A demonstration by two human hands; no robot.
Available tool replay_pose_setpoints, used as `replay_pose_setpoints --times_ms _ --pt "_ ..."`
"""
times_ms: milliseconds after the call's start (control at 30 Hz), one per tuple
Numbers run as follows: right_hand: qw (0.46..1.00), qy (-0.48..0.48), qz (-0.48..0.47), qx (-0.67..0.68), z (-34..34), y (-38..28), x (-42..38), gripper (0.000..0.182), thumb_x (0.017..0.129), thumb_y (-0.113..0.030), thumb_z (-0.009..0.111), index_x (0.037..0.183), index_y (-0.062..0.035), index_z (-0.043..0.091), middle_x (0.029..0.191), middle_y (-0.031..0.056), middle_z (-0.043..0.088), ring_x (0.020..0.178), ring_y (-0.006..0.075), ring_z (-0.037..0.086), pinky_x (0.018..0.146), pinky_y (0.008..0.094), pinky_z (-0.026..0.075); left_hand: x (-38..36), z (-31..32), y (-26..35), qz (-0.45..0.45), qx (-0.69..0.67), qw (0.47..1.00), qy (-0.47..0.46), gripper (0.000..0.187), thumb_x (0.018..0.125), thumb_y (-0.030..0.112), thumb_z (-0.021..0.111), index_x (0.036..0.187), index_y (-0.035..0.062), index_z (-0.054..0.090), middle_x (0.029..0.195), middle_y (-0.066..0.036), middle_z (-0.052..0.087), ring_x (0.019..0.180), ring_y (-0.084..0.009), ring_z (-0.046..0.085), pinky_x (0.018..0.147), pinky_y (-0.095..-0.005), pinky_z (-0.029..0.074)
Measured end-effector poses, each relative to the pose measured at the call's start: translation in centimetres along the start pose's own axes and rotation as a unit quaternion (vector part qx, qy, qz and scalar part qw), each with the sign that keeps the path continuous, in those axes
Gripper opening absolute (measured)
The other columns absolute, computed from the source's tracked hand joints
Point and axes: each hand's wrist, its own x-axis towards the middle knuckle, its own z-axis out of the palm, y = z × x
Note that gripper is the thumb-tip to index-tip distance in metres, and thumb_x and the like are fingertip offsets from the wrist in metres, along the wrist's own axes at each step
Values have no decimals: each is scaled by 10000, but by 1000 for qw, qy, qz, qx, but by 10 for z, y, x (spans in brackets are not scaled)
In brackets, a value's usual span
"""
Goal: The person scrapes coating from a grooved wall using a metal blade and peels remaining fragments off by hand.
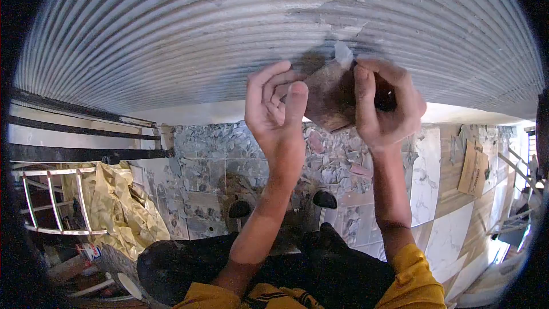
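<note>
Right in front of the ribbed grey-white wall (pixel 217 40), a brownish-grey flat piece (pixel 331 94) is between my hands. My right hand (pixel 389 103) pinches its right side between thumb and forefinger. My left hand (pixel 274 100) is at the piece's left edge, thumb raised, fingers curled and apart; whether the fingertips touch it is hard to tell. A small whitish scrap (pixel 343 54) shows at the top of the piece, near my right fingertips. Rough, chipped marks appear on the wall above it.
Broken rubble (pixel 217 143) covers the floor below the wall. Crumpled yellowish sheeting (pixel 128 200) and a metal rack (pixel 57 200) stand at left, below dark bars (pixel 86 153). Cardboard (pixel 473 169) lies on patterned tiles (pixel 452 229) at right. My shoes (pixel 325 209) are below.
</note>
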Motion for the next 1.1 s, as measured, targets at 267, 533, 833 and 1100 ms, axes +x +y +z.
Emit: replay_pose_setpoints --times_ms 267,533,833,1100 --pt "963 -225 127 75 -27 -19 20 91 804 0 666 890 -30 674 748 96 667 612 167 623 582 264 478 4 1 25 39 118 982 -142 242 891 87 686 1109 4 620 972 -74 647 839 -105 610 730 -231 486" --pt "972 -190 134 33 -41 -11 28 37 833 -12 668 867 2 668 690 38 646 596 48 551 555 201 428 20 -6 33 198 304 930 -60 94 856 65 685 948 46 691 1006 -77 634 883 -158 594 669 -243 469" --pt "995 -76 60 25 -14 -8 36 73 871 -61 688 914 -5 704 699 20 658 638 33 558 593 187 446 19 5 34 229 268 925 -145 228 847 68 694 1073 41 681 971 -95 663 885 -184 605 772 -295 485" --pt "992 -71 88 52 -6 -12 33 70 882 -61 684 914 -1 701 720 11 658 666 29 565 606 183 446 18 3 37 178 243 943 -139 242 884 69 682 1120 16 668 950 -65 686 796 -106 567 754 -246 473"
